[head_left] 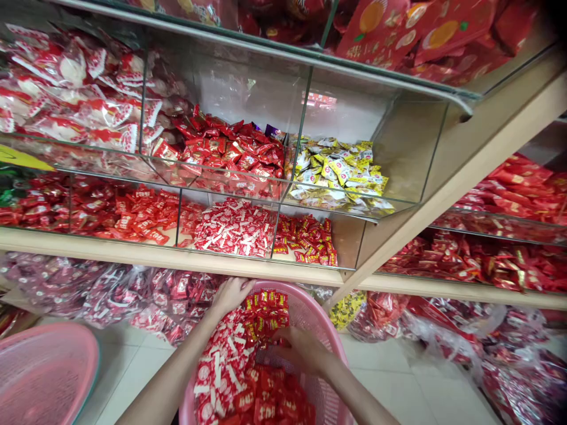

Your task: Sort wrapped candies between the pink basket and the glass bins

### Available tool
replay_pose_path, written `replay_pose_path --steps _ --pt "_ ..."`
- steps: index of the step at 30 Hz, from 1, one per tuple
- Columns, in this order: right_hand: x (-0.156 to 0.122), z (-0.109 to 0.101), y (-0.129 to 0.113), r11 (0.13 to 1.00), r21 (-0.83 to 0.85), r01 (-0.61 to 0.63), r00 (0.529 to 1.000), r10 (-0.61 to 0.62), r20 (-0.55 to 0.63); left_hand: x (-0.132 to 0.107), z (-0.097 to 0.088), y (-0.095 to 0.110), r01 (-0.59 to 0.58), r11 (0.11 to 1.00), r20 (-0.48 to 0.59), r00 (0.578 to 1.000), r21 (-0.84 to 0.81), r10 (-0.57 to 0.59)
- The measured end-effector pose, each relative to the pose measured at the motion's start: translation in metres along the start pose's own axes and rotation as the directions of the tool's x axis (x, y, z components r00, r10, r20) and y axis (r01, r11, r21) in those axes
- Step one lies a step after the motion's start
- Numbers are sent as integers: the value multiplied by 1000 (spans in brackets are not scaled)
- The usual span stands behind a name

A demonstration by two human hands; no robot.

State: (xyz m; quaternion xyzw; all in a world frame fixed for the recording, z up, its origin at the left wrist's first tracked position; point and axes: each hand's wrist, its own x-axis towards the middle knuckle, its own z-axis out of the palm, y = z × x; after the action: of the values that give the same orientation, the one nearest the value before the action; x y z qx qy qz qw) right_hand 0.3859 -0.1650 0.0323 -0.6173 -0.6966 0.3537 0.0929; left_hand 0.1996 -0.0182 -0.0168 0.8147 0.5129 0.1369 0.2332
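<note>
A pink plastic basket (pixel 312 311) sits low in front of me, filled with red and red-and-white wrapped candies (pixel 234 366). My left hand (pixel 230 295) rests on the basket's far rim, fingers curled over the edge. My right hand (pixel 301 348) is inside the basket, fingers bent down among the small red candy packets (pixel 266 313); what it grips, if anything, is hidden. Above the basket, glass-fronted shelf bins hold red candies (pixel 305 239), red-and-white candies (pixel 234 227) and yellow-white candies (pixel 341 174).
A second pink basket (pixel 44 366) stands on the white tiled floor at lower left. Clear bags of red candy (pixel 110 289) lie under the wooden shelf (pixel 177 257). More red packets fill shelves at right (pixel 500 248) and the top tier (pixel 420 29).
</note>
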Motion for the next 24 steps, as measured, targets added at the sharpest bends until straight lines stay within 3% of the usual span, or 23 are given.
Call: replay_pose_path --steps 3,6,9,11,14,16,19,24 --pt "-6 -48 -16 979 41 200 980 -199 -17 -1 0 1 20 1000 1 1000 -22 -20" --pt "-6 -101 -22 966 49 252 955 -241 -176 -1 -2 3 45 999 12 999 -17 -44" --pt "6 -147 -16 974 -154 165 908 -211 -362 -2 -4 5 60 998 25 998 -12 -60" --pt "18 -168 -8 923 -381 49 885 -217 -412 -2 -4 5 63 998 23 998 -3 -63" --pt "37 -185 1 736 -670 -98 923 -185 -338 -1 -3 5 51 999 10 999 16 -52" --pt "47 -187 5 649 -746 -152 953 -104 -285 -1 -3 4 48 999 7 999 20 -48" --pt "58 -185 8 615 -765 -190 969 -8 -247 -1 -3 4 55 998 7 998 14 -55" --pt "68 -184 10 612 -766 -196 973 26 -229 -1 -3 3 24 1000 -5 1000 9 -24"
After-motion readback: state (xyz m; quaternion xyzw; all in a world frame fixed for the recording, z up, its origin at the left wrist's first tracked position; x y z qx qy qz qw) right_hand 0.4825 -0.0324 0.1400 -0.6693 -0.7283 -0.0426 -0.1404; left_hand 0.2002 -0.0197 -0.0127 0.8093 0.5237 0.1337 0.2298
